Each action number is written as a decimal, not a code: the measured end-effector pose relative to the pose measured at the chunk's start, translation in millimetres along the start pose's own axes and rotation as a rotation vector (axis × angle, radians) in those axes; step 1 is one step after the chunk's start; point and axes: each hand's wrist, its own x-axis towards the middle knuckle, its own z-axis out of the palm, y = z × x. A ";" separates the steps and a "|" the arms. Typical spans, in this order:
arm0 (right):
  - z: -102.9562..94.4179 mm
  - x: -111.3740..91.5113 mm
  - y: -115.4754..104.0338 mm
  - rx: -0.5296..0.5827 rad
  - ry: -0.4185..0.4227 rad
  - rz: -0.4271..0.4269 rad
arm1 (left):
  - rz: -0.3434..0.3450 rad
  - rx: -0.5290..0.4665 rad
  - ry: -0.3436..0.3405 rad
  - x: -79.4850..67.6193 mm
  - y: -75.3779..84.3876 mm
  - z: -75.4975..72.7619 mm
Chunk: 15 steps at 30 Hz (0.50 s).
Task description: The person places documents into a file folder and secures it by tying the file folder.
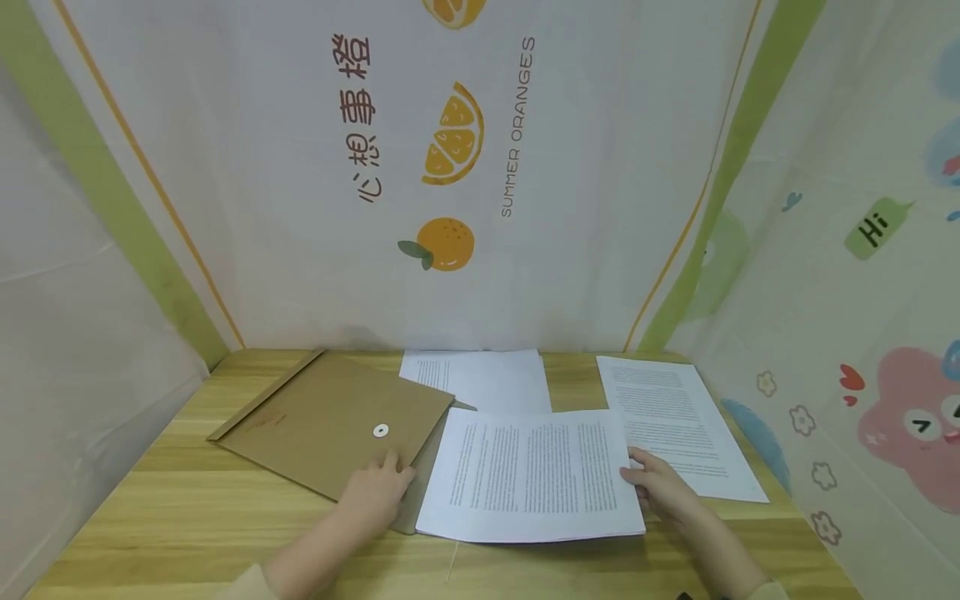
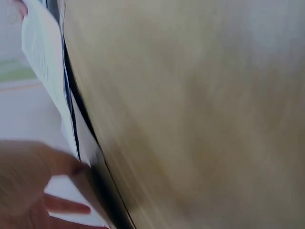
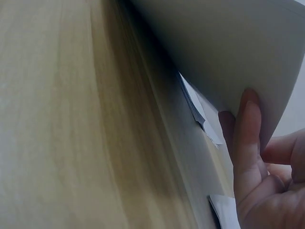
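Table [image 1: 187, 500], wood grain, light. A brown kraft envelope [image 1: 322, 417] lies aslant on its left half, a white button [image 1: 381, 431] near its right edge, faint red marks near its left end. A stack of printed sheets [image 1: 532, 475] is at front centre; its left end lies over the tan flap [image 1: 420, 492] of the envelope.

Right hand [image 1: 660, 483]: grip clamped on the right edge of the stack, thumb on top, fingers against the underside. The right wrist view shows this end raised off the table, the paper curving.

Left hand [image 1: 375, 490]: at the envelope's near right edge. Grip clamped on that edge, thumb on one side in the left wrist view; exact finger placement partly hidden.

Other papers: printed pages [image 1: 495, 379] at the back of the table, partly covered by the envelope and the stack; a further printed set [image 1: 667, 425] to the right, beyond the right hand. A thin pale string [image 1: 452, 562] shows below the stack's near edge.

Surround: white cloth [image 1: 285, 275] behind, printed with oranges and "SUMMER ORANGES"; patterned cloth [image 1: 810, 333] at right, marked "Hi".
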 end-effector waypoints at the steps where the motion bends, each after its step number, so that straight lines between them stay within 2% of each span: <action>1: 0.0 -0.1 0.0 0.005 0.003 0.003 | -0.004 0.048 0.026 -1.7 2.9 0.7; 4: -0.4 -0.1 0.9 0.008 0.010 0.010 | -0.015 0.151 0.109 -5.1 9.7 1.5; 7: -0.3 0.0 2.2 0.003 0.014 0.008 | -0.030 0.193 0.163 -7.1 12.5 1.0; 11: 1.2 -0.5 3.8 0.005 0.026 0.004 | -0.049 0.135 0.185 -10.7 12.9 -4.0; 15: 2.3 -0.8 5.3 0.017 0.042 -0.003 | -0.098 -0.010 0.114 -14.1 11.2 -10.2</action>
